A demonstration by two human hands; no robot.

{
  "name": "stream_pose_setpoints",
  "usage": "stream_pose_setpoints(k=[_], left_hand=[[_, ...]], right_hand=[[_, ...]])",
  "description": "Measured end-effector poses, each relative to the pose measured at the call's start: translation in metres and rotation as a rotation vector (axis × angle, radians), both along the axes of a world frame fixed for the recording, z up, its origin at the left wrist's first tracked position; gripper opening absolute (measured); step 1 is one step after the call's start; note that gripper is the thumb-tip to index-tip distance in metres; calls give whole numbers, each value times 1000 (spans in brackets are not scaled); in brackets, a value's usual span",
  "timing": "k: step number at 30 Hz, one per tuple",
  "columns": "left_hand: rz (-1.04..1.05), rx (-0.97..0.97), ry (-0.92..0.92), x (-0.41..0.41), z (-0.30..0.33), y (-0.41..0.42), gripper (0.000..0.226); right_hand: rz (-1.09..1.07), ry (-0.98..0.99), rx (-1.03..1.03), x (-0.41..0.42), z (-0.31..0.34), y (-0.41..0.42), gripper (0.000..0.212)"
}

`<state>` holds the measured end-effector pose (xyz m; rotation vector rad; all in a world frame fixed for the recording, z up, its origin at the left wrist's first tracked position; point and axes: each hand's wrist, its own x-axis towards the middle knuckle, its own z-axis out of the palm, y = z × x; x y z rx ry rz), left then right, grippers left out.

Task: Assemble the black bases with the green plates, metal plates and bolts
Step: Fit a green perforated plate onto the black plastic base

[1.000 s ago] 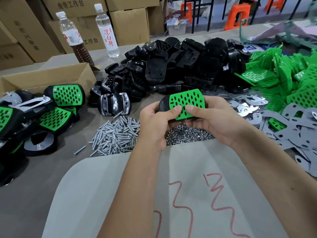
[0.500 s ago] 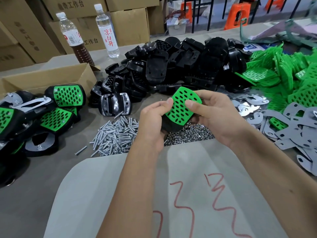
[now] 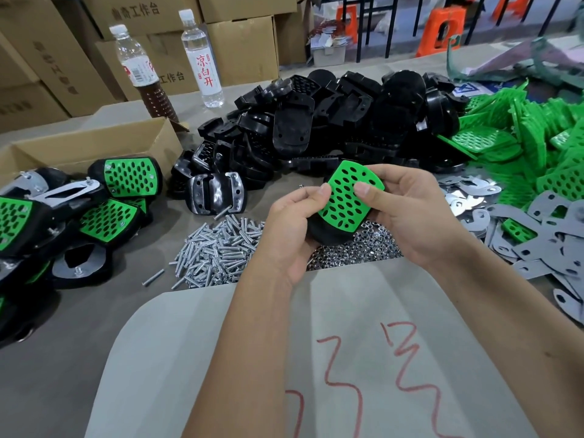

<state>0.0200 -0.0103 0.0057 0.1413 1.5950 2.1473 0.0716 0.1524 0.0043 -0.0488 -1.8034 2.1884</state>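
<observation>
Two hands meet above the middle of the surface point(image 3: 79, 358), both closed on one part: a green plate point(image 3: 349, 197) full of oval holes, seated on a black base point(image 3: 325, 233). The left hand point(image 3: 292, 229) cups the base from below with its thumb on the plate's left edge; the right hand point(image 3: 407, 213) grips the right side, thumb pressed on the green face. The piece is tilted, its top edge leaning away to the right.

Just below it lie a heap of small nuts point(image 3: 357, 248) and, to the left, a pile of bolts point(image 3: 218, 251). A grey sheet point(image 3: 196, 358) under the forearms carries red scrawled marks point(image 3: 410, 368) that I cannot read.

Behind the hands rises a mound of loose black bases point(image 3: 331, 121); green plates point(image 3: 537, 134) are heaped at the right, with grey metal plates point(image 3: 543, 235) spread in front of them. Finished assemblies point(image 3: 104, 216) sit at the left beside an open cardboard box point(image 3: 94, 147).

Two bottles stand at the back. The clear bottle point(image 3: 202, 58) bears red characters, 凉白开, on a white label. The bottle of brown liquid point(image 3: 142, 71) has a red-and-white label too small to read. Stacked cartons point(image 3: 240, 42) behind show printed characters ending in 工作台.
</observation>
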Motion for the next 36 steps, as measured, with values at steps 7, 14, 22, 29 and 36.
stream_pose_setpoints(k=[7,14,22,29,36], left_hand=[[3,-16,74,-3,-2,-7,18],[56,48,63,0,-3,0,18],[74,115,115,4,-3,3,23],[198,-171,425,-3,-9,3,22],[-51,-93,97,2,-3,1,18]], right_hand=[[-6,-26,-13,1,1,-2,32],[16,-83,-116,3,7,-11,46],[-34,-42,-100,3,6,-6,33],[-173,38,320,0,-1,-4,21],[-206,38,461,0,-3,-9,17]])
